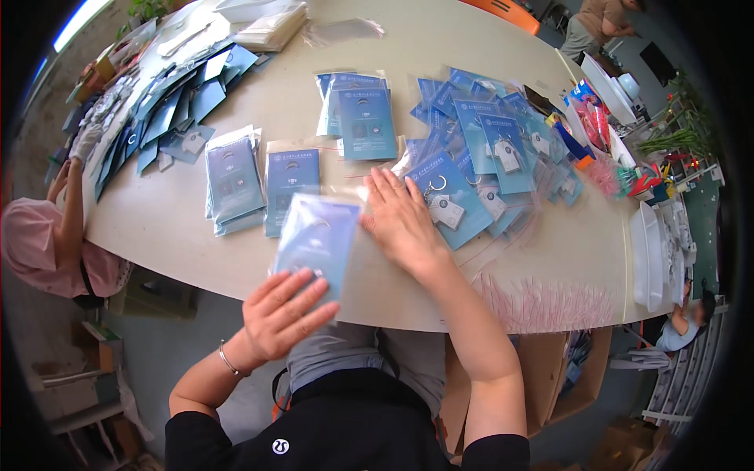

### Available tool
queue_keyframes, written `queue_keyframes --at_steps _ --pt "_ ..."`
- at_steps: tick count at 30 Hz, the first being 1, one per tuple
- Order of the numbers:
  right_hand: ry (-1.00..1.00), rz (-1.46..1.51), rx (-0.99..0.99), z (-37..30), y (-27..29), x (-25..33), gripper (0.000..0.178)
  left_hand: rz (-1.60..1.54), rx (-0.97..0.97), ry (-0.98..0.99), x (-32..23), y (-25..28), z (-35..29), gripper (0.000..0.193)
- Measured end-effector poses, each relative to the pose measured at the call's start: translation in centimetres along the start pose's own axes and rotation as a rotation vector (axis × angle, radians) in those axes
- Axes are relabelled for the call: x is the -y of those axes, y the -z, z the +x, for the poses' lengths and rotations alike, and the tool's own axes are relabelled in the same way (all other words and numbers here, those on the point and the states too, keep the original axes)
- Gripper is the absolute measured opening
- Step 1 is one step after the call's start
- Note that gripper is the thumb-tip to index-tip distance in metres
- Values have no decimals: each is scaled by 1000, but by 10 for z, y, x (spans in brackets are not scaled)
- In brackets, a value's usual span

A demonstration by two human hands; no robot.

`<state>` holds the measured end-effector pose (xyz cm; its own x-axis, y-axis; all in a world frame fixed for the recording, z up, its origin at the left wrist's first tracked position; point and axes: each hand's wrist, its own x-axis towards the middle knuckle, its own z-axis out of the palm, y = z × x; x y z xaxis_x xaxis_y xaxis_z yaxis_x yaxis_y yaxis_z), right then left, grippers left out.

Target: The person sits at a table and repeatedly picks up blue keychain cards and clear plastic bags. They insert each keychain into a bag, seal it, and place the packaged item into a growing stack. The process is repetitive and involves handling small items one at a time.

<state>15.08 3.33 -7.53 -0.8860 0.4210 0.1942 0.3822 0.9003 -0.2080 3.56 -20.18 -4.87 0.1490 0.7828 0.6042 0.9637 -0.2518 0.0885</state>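
A clear plastic bag with a blue printed card (320, 235) lies in front of me near the table edge, slightly blurred. My left hand (284, 314) rests on its lower part, fingers stretched out and apart. My right hand (402, 224) is flat just beyond the bag's upper right corner, fingers extended and holding nothing visible. Beside it, to the right, is a heap of bagged blue cards (501, 149) with white key-ring tags. Neater stacks of bagged cards (236, 177) stand to the left, with another stack (365, 122) farther back.
Loose blue cards (184, 102) spread along the far left, near a person in pink (47, 235). Thin clear strips (542, 306) fringe the right front edge. White trays (648, 255) stand on the right. Cardboard boxes (542, 377) sit below the table (463, 39).
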Motion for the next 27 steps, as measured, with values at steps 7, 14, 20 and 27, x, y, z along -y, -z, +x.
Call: queue_keyframes --at_steps 7,14,20,27 --pt "-20 68 2 -93 17 62 65 125 268 259 60 -29 33 51" --pt "-44 319 9 -160 39 79 44 -176 484 63 12 -68 61 59" --pt "-277 398 -272 -141 40 27 23 -138 531 39 3 -70 65 58" --pt "-126 199 -116 -134 35 21 12 -165 562 111 -4 -68 69 61"
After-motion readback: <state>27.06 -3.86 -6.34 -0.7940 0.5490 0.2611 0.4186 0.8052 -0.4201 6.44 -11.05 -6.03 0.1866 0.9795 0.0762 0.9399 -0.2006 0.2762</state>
